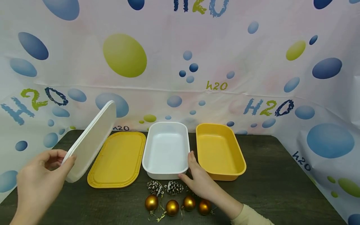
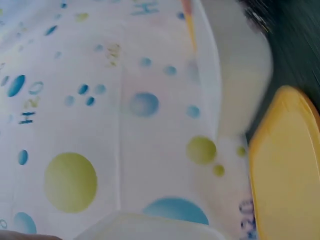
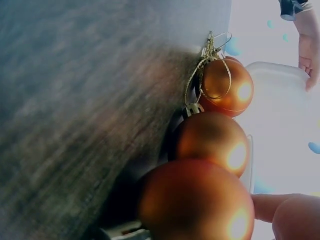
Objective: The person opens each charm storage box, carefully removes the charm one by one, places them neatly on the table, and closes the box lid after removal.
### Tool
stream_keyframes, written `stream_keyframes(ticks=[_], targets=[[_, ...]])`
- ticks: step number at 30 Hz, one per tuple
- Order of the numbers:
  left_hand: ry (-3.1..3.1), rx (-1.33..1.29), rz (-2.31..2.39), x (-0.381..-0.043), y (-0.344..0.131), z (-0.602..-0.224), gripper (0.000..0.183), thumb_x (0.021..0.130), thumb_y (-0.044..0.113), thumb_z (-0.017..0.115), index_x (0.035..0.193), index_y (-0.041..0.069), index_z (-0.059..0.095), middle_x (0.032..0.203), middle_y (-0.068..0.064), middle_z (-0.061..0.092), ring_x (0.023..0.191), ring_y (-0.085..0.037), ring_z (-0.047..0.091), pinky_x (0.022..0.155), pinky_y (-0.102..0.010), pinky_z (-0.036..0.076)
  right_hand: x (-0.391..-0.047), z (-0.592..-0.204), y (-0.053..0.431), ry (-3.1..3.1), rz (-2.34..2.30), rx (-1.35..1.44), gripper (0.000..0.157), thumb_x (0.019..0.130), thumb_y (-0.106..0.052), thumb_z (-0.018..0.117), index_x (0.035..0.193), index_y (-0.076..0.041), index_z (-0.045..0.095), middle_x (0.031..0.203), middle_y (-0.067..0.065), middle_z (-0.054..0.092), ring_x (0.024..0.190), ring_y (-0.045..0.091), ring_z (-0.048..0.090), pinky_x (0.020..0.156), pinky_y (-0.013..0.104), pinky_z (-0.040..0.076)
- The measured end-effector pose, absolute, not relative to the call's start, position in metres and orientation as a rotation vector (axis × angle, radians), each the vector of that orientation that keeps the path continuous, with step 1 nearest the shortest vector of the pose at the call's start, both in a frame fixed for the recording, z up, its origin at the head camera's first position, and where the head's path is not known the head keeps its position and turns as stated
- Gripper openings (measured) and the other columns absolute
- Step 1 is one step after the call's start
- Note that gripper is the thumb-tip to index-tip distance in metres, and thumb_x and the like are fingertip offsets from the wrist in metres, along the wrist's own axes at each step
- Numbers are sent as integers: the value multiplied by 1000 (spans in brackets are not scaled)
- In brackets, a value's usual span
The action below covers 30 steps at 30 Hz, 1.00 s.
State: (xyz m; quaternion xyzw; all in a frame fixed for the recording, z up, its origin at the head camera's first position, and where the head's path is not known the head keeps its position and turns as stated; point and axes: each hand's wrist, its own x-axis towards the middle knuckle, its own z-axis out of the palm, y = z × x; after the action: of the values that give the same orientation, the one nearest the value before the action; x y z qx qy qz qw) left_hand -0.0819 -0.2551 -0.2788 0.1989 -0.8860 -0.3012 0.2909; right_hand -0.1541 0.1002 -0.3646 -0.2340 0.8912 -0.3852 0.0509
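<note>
In the head view my left hand (image 1: 42, 181) pinches a white lid (image 1: 91, 143) at its near edge, thumb on the inner face, and holds it steeply tilted above the table. My right hand (image 1: 201, 179) rests at the near right corner of a white plastic container (image 1: 166, 150), its fingers along the right side and the thumb at the front. Flat on the table, a yellow lid (image 1: 118, 159) lies left of that container. The right wrist view shows the raised white lid only as a pale, overexposed shape.
A yellow container (image 1: 222, 153) stands right of the white one. Nearer me are frosted pine cones (image 1: 173, 187), one partly hidden by my right hand, and several gold baubles (image 1: 172, 207) with string loops. A patterned backdrop (image 1: 174, 62) rises behind the dark table (image 1: 275, 187).
</note>
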Motion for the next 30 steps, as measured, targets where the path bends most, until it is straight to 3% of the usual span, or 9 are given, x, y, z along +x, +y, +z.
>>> stream_keyframes(ticks=[6,10,15,18,26,30], targets=[[-2332,600,-1124,-84,-251,-281,32,86,24,73,98,-3,61,75,0,64,60,6,52,50,-8,43,-155,-366,100,2707,-1164,-696,81,95,-23,61,147,11,10,154,27,-1,140,37,14,103,48,34],[-2191,556,-1454,-87,-249,-285,29,86,20,72,98,-2,59,79,11,62,71,4,58,60,-7,46,-154,-366,100,2698,-1174,-694,80,95,-23,61,147,11,10,154,26,-1,140,37,14,101,46,37],[-1835,216,-1968,-86,-247,-296,7,87,1,67,92,0,63,87,1,65,79,-6,61,67,-12,50,-154,-366,100,2702,-1175,-688,80,95,-22,61,147,11,10,154,26,-1,140,37,12,105,49,32],[-1748,32,-2153,-86,-243,-303,9,91,-6,59,94,1,64,91,-4,65,82,-11,62,70,-18,52,-154,-366,100,2705,-1172,-680,81,95,-22,62,147,10,10,154,26,-1,141,36,11,107,51,28],[-1716,-98,-2432,-93,-222,-319,12,97,0,50,98,1,62,102,-7,62,90,-15,62,81,-24,52,-152,-361,98,2717,-1182,-725,79,94,-19,62,148,9,11,155,25,0,140,38,14,108,53,24],[-1650,-121,-2513,-98,-210,-328,14,98,0,48,100,1,62,102,-8,58,90,-15,60,80,-25,52,-147,-356,97,2728,-1163,-750,79,93,-18,62,149,7,12,155,22,3,141,38,8,109,54,19]])
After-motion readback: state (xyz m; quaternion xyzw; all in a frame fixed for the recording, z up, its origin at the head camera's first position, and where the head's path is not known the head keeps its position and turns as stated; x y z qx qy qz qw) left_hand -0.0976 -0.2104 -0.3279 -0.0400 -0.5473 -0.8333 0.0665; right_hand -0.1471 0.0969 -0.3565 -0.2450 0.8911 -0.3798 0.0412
